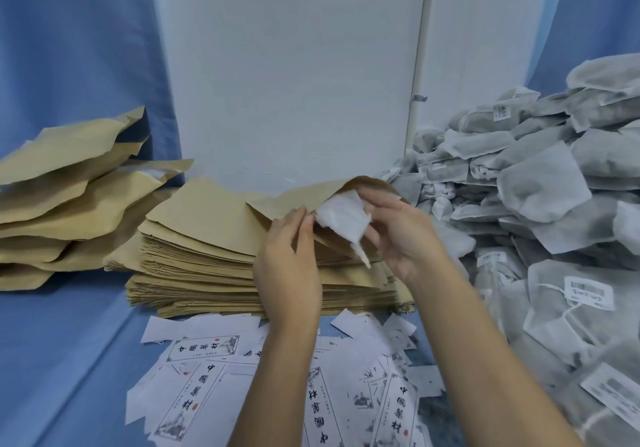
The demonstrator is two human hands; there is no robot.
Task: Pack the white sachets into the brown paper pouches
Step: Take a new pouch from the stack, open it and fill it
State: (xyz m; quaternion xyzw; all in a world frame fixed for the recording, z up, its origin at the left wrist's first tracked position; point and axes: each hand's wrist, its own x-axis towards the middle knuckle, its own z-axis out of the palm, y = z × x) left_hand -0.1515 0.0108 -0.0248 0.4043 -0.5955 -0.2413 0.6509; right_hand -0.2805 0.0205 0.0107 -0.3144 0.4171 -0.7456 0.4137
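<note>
Blue cloth-covered surface (pixel 69 342) under everything, pretty crowded. Dead centre on it, a flat stack of brown paper pouches (pixel 201 259). Off to the left, a looser heap of bulgier brown pouches (pixel 62 204). Right side, a big messy pile of white sachets (pixel 554 204). Up front, scattered white printed labels (pixel 207 377), all overlapping.
</note>
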